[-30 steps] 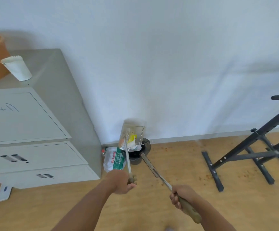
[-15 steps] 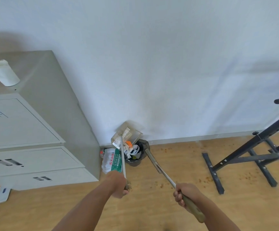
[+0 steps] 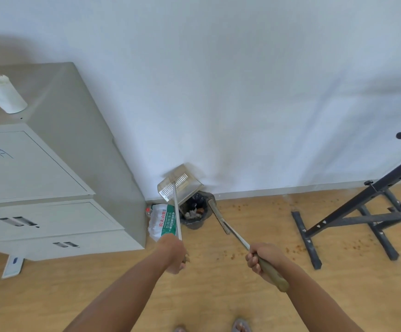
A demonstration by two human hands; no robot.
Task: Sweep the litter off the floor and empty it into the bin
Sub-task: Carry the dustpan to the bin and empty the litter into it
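Dustpan (image 3: 180, 185) now emptied, tilted above black bin (image 3: 193, 225), litter (image 3: 196, 211) heaped inside

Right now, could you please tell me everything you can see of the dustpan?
The dustpan is a silvery, metal-looking box pan with a ribbed strip along one edge and a long thin shaft. It is tilted, mouth toward the black-lined bin below it, by the wall. The left hand grips the shaft's lower end; whether the pan touches the bin's rim I cannot tell.
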